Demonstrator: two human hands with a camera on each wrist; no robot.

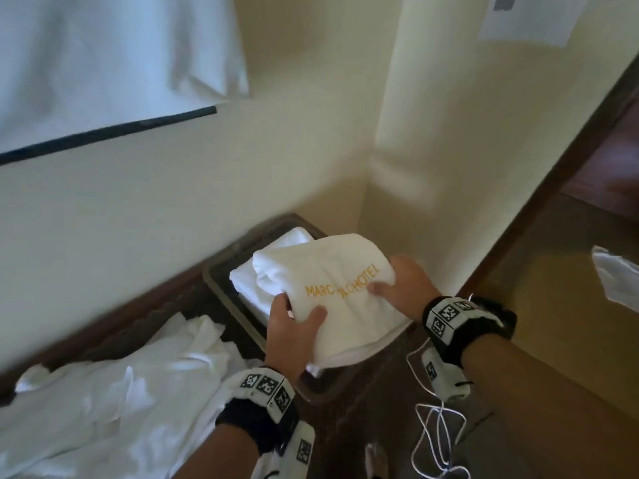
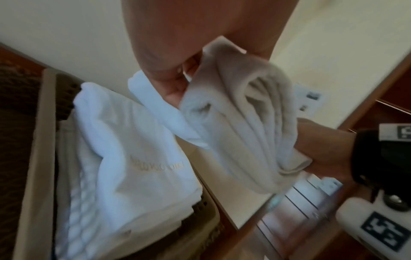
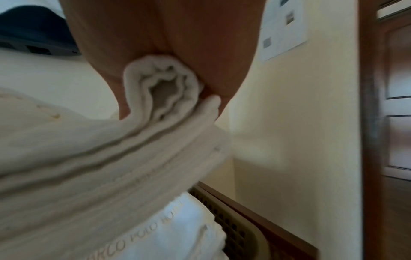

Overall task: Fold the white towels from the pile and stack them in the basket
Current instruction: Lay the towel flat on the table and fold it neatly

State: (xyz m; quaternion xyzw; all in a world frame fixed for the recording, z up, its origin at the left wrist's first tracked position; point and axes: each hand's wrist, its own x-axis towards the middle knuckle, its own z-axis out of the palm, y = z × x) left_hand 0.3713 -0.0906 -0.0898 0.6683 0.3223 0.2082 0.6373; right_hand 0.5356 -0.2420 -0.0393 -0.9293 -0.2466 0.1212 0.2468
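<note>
The left hand [image 1: 294, 331] grips the near left edge of a folded towel [image 1: 342, 288], with the thumb on top and the fingers tucked under. The right hand [image 1: 404, 288] grips the right edge of the same towel the same way, thumb on top. In the left wrist view, the towel's thick folded layers [image 2: 244, 126] are pinched in the left hand. In the right wrist view, the folded end [image 3: 160, 91] curls inside the right hand.

The towel is white and has gold letters [image 1: 340, 286] stitched on its top. Both hands hold it up just over the basket [image 1: 221, 281].

The basket is tan with small holes in its walls. It sits on the floor in the corner, close to the wall [image 1: 173, 188]. Folded white towels [image 1: 249, 281] lie stacked inside it. The top one shows the same kind of pale letters in the left wrist view [image 2: 155, 167].

To the left of the basket is the pile [image 1: 121, 392] of loose white towels, all rumpled. It lies on a dark patterned floor.

Each wrist wears a black band with black and white square markers [image 1: 266, 388]. A thin white cord [image 1: 435, 433] hangs in loops under the right wrist.

A brown wooden frame [image 1: 539, 209] stands to the right.
</note>
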